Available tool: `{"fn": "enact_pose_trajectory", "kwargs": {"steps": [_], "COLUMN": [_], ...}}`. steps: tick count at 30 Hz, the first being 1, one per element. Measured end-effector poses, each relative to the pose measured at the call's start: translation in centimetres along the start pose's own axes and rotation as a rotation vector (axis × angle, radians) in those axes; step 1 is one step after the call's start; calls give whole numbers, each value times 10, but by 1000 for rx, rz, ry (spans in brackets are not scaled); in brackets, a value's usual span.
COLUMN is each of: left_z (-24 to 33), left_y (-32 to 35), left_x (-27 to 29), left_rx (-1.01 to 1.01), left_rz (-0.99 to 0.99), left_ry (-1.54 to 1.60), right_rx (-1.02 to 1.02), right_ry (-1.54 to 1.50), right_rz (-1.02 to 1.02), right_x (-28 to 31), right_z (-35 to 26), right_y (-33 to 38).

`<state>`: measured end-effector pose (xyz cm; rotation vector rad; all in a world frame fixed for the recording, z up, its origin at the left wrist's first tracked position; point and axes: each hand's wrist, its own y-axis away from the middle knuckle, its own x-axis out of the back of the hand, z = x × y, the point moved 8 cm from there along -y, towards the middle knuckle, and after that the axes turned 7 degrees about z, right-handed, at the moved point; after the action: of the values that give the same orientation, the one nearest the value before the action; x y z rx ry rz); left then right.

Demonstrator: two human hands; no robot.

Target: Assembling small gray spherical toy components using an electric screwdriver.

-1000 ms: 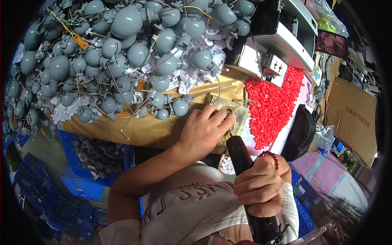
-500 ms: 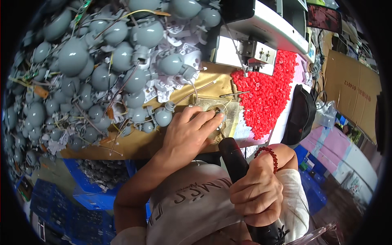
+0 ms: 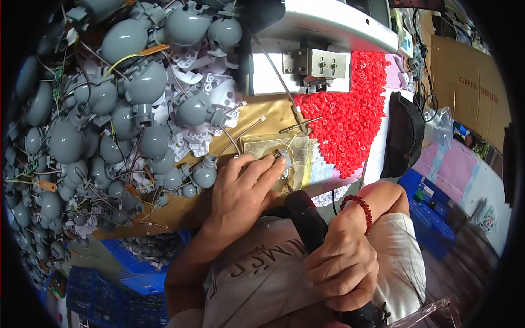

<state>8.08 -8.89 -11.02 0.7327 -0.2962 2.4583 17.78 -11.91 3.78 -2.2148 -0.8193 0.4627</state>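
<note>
My left hand (image 3: 238,188) is bent over a clear-yellowish fixture plate (image 3: 260,145) at the front of the bench. Its fingertips press on a small grey plastic part (image 3: 285,164) seated in the plate, and the fingers cover much of that part. In my right hand (image 3: 344,268), a fist with a red bead bracelet at the wrist, is a black electric screwdriver (image 3: 307,221). The tool slants up and left, its bit reaching to the near side of the grey part; the exact contact point is too small to make out.
Grey ball-shaped housings (image 3: 126,41) with wires pile up at the left, white plastic parts (image 3: 219,90) beside them. Behind the plate stand a metal bracket (image 3: 314,65) and a heap of red caps (image 3: 344,120). A black pouch (image 3: 403,136) lies at right; blue crates (image 3: 145,279) sit below.
The whole view has shifted, bringing the bench slightly left and up. Both hands stay in much the same pose, left fingers on the grey part and right fist around the screwdriver.
</note>
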Motion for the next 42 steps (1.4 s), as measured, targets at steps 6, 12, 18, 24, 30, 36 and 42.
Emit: {"fn": "enact_pose_trajectory", "kwargs": {"steps": [6, 12, 18, 24, 30, 36, 42], "left_z": [-1, -1, -2, -2, -2, -1, 2], "left_y": [-1, -2, 0, 0, 1, 0, 1], "left_x": [-1, 0, -1, -1, 0, 1, 3], "left_rx": [4, 8, -24, -44, -71, -84, -77], "left_rz": [-15, 4, 5, 16, 12, 25, 21], "left_ry": [3, 17, 13, 28, 16, 20, 27], "right_rx": [-2, -16, -40, -23, -26, -100, -14], "right_ry": [6, 11, 68, 59, 104, 158, 76], "right_rz": [3, 5, -32, -67, 61, 144, 23], "right_x": [0, 2, 2, -1, -7, -21, -23], "right_z": [1, 1, 5, 9, 11, 4, 12], "right_y": [-2, -4, -9, -10, -15, -14, 11]}}
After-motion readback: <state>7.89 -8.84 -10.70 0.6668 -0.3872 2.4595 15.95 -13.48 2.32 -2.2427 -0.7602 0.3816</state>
